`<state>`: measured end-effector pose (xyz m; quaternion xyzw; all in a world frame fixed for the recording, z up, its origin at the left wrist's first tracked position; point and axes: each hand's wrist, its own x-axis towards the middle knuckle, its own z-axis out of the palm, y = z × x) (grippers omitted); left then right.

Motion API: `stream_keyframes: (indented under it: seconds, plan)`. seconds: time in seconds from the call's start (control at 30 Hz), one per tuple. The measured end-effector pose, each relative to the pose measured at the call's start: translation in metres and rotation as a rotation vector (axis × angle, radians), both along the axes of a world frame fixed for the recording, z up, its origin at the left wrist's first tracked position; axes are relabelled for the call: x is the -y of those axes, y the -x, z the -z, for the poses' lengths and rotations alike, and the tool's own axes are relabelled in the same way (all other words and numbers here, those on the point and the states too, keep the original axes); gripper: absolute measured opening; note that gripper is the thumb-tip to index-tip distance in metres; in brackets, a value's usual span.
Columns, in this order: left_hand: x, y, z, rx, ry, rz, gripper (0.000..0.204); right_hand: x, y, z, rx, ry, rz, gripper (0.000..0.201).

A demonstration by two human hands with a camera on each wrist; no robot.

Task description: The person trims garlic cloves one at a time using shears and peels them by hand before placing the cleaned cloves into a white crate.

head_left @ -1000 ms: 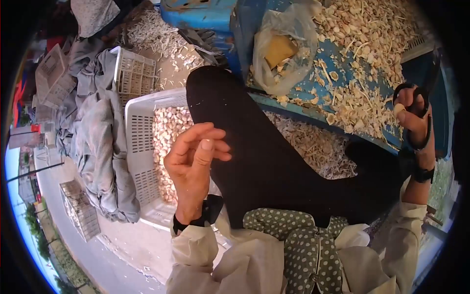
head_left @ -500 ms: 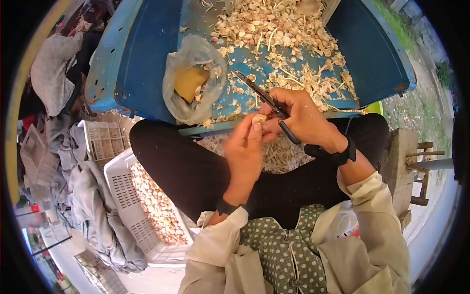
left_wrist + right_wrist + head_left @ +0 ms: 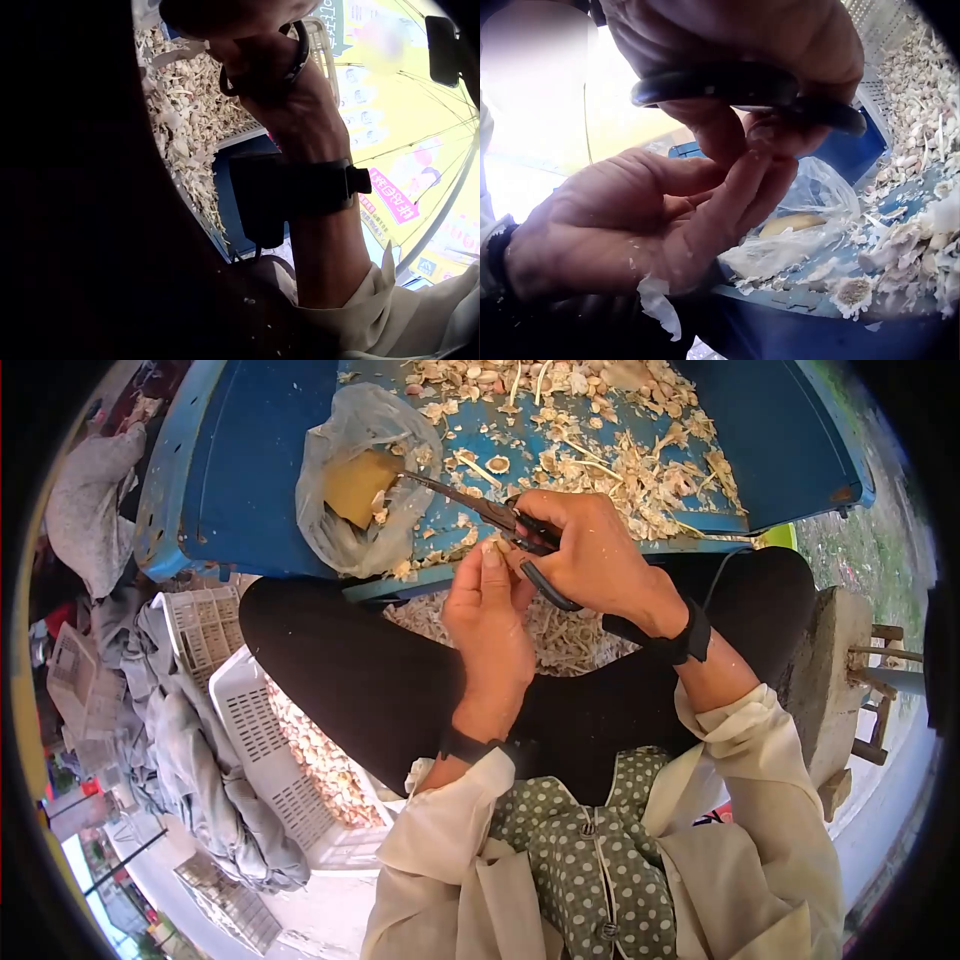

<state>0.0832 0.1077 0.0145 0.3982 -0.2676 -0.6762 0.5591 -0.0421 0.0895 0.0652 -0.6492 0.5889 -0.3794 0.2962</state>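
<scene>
Close together over the near edge of the blue tray (image 3: 440, 588), both hands work at one spot. My left hand (image 3: 490, 628) pinches a small pale garlic clove (image 3: 501, 546) between thumb and fingers. My right hand (image 3: 608, 560) grips black-handled scissors (image 3: 468, 498), whose blades point up and left over a plastic bag (image 3: 325, 525). In the right wrist view, the scissors' handle loops (image 3: 720, 85) lie around the right fingers, and the left fingertips (image 3: 754, 161) meet the right ones. A papery skin flake (image 3: 660, 307) clings to the left hand there.
Garlic cloves and skins (image 3: 640, 480) cover much of the tray. A white crate (image 3: 262, 735) of garlic cloves (image 3: 320, 760) stands left of the knee, beside grey cloth (image 3: 205, 780). A wooden stool (image 3: 835, 680) is at the right. Shed skins (image 3: 560, 630) lie between the legs.
The hands, far apart a second ago, came together over the tray edge, the left now with a clove. The scissors swung inward with the right hand. The head view turned toward the tray.
</scene>
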Motion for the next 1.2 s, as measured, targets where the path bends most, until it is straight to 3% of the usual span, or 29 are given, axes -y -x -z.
stream_keyframes:
  seconds: [0.07, 0.13, 0.2, 0.27, 0.33, 0.37, 0.4, 0.47, 0.53, 0.6, 0.63, 0.67, 0.73, 0.77, 1.0, 1.07, 1.2]
  plan:
    - [0.003, -0.004, 0.003, -0.264, -0.128, 0.043, 0.022, 0.002, 0.002, 0.005, 0.042, 0.07, -0.049, 0.02]
    - [0.005, -0.007, 0.002, -0.28, -0.207, 0.041, 0.02, 0.005, 0.005, 0.008, -0.011, 0.086, -0.051, 0.02]
    - [0.003, -0.01, 0.004, -0.26, -0.192, 0.131, 0.018, 0.005, 0.01, 0.002, -0.074, 0.046, -0.231, 0.021]
    - [0.006, -0.009, 0.004, -0.239, -0.231, 0.132, 0.019, 0.009, 0.014, 0.003, -0.13, 0.046, -0.289, 0.023]
    - [0.008, -0.011, 0.009, -0.323, -0.383, 0.132, 0.021, 0.005, 0.011, 0.003, -0.069, 0.019, -0.396, 0.026]
    - [0.011, -0.012, 0.011, -0.313, -0.395, 0.146, 0.023, 0.002, 0.007, -0.002, -0.244, -0.029, -0.393, 0.03]
    - [0.011, -0.015, 0.014, -0.316, -0.386, 0.145, 0.023, 0.0, 0.005, -0.002, -0.249, -0.022, -0.395, 0.03]
    - [0.008, -0.021, 0.017, -0.46, -0.403, 0.169, 0.024, -0.005, 0.003, 0.005, -0.035, 0.027, -0.407, 0.033]
    - [0.015, -0.021, 0.018, -0.385, -0.407, 0.116, 0.024, -0.006, 0.009, 0.001, 0.011, 0.096, -0.367, 0.038]
    - [0.015, -0.03, 0.009, -0.238, -0.346, 0.164, 0.026, -0.006, 0.027, -0.019, -0.179, -0.164, -0.176, 0.046]
    - [0.015, -0.029, 0.002, -0.178, -0.291, 0.16, 0.029, -0.006, 0.034, -0.021, -0.257, -0.172, -0.167, 0.05]
    - [0.015, -0.028, 0.0, -0.183, -0.284, 0.169, 0.029, -0.009, 0.042, -0.014, -0.263, -0.166, -0.158, 0.05]
    - [0.014, -0.027, -0.001, -0.084, -0.018, 0.198, 0.032, -0.015, 0.056, 0.008, -0.454, 0.088, -0.192, 0.051]
    - [0.013, -0.025, -0.002, -0.035, 0.007, 0.197, 0.032, -0.019, 0.057, 0.005, -0.547, 0.036, -0.209, 0.053]
    - [0.009, -0.021, -0.006, 0.258, 0.05, 0.24, 0.025, -0.025, 0.054, 0.008, -0.587, -0.14, -0.209, 0.053]
    - [0.008, -0.022, -0.002, 0.509, 0.161, 0.208, 0.02, -0.027, 0.055, 0.011, -0.654, -0.04, -0.198, 0.051]
    - [0.007, -0.02, -0.008, 0.494, 0.15, 0.2, 0.017, -0.031, 0.058, 0.021, -0.498, -0.121, -0.231, 0.05]
